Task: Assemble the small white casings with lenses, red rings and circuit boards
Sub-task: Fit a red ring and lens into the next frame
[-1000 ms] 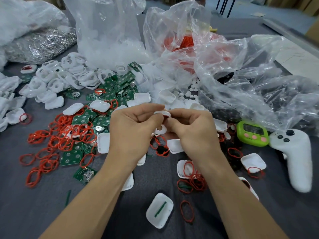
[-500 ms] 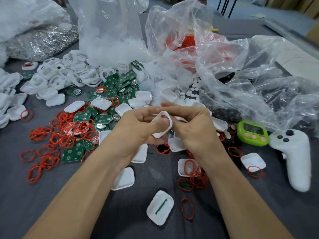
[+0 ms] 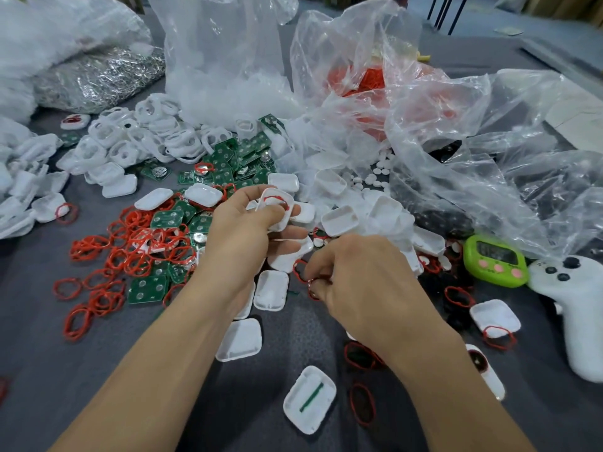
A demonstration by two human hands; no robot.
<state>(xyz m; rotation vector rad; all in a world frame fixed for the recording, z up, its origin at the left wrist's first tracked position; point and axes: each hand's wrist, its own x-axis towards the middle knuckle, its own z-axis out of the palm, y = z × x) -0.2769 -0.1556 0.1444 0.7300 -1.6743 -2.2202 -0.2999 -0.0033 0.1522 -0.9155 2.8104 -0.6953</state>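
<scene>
1. Grey table [image 3: 81, 370]: carries loose parts.
2. Right hand [image 3: 365, 285]: fingers curled down at red ring [image 3: 297, 272] on the table; hold cannot be told.
3. Left hand [image 3: 241, 236]: raised, gripping white casing [image 3: 280, 220], a red band [image 3: 274, 200] seated inside it.

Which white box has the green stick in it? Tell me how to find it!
On the grey table, look nearest the camera, between the person's arms. A white casing lies open side up beside a red ring. Only this casing holds a thin green strip.
</scene>
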